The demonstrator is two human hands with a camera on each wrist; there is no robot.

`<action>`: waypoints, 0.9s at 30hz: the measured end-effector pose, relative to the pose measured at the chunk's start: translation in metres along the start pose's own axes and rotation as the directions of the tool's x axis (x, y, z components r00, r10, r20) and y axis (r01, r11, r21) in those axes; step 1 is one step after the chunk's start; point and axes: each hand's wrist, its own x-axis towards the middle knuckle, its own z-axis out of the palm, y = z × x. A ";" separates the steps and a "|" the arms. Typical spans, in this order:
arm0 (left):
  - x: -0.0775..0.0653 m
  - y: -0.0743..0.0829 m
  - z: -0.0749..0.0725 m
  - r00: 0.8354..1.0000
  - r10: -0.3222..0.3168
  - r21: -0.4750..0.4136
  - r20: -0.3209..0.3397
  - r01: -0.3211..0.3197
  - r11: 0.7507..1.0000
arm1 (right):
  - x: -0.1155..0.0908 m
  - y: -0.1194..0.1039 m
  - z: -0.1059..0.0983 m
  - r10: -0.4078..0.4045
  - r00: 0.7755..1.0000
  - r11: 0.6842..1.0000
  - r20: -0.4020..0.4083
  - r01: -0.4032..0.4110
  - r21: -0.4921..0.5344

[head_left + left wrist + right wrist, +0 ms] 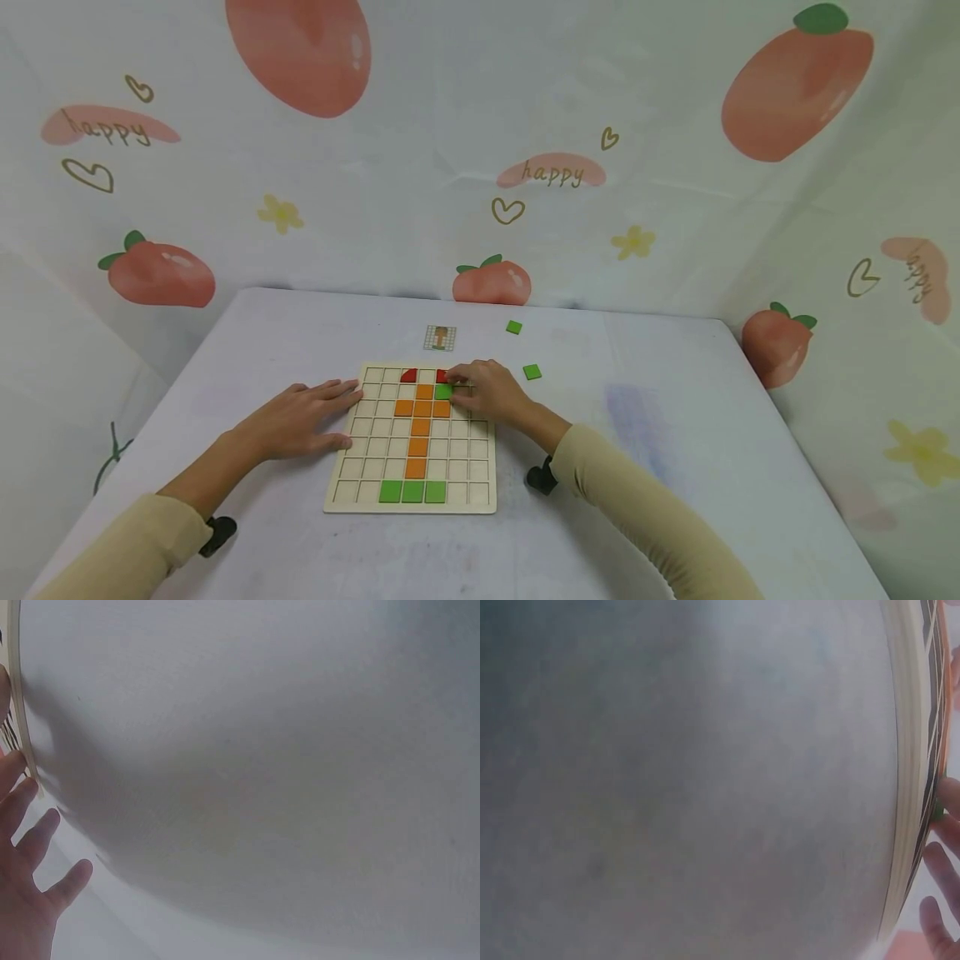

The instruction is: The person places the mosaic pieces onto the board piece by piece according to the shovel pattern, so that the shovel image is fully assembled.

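Note:
A pale wooden grid board [367,472] lies on the table with square tiles in some of its cells. Orange tiles [418,447] form a column with a short crossbar, above a row of green tiles [413,492]. At the top sit a red tile [408,376] and another red tile [441,377], partly under the right fingers. My right hand [489,392] pinches a green tile [444,392] at the board's upper cells, thumb and forefinger at its edge. My left hand [303,418] rests with extended fingers [71,883] along the board's left edge.
Behind the board lies a small pattern card [440,337]. Two loose green tiles, one farther back [513,327] and one nearer [532,372], lie right of it. A printed cloth [420,167] hangs behind the white table [285,533].

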 end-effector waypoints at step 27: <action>0.000 0.000 0.001 1.000 0.018 0.002 -0.020 -0.018 1.000 | -0.002 -0.007 -0.003 -0.015 0.999 1.000 -0.034 0.015 -0.013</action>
